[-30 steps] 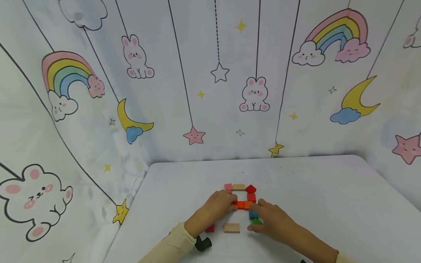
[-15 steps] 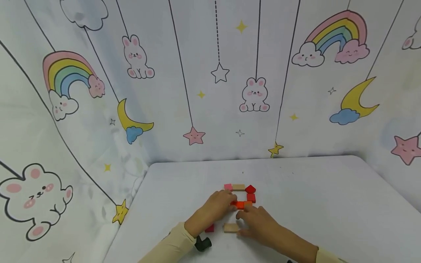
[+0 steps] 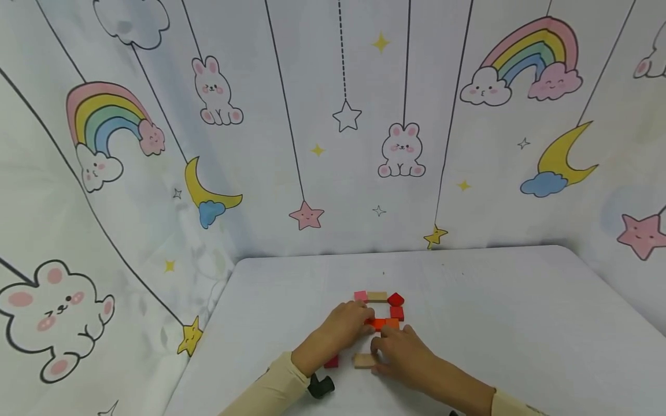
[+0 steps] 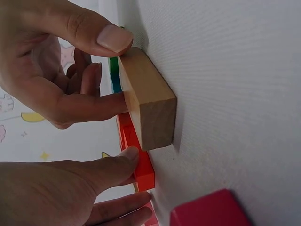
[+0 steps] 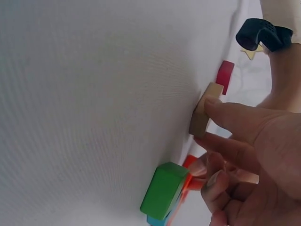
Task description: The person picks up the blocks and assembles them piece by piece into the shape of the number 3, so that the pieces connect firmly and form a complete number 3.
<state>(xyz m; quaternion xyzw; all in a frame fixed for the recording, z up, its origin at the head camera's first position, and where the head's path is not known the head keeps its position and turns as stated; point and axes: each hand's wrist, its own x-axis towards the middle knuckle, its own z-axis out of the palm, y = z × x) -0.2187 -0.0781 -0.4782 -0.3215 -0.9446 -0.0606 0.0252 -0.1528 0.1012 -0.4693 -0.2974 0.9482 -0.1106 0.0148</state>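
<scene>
Pinching and touching at a white table (image 3: 520, 335)

Right hand (image 3: 408, 359): thumb and forefinger pinching the right end of a rectangular, pale natural-wood block (image 4: 146, 80); other fingers curled.
Left hand (image 3: 340, 328): thumb on a bright orange-red rectangular block (image 4: 146, 170); whether it grips cannot be told.
Pale block: unpainted, finely grained, straight-edged; lying on the table, nearer the person than the orange-red piece.
Crimson block (image 3: 331, 362): plain-faced, apart, left of the pale one.

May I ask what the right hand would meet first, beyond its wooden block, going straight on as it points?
Probably the left hand, lying across its line in the head view; depth is unclear, and the orange blocks sit close to that line.
</scene>
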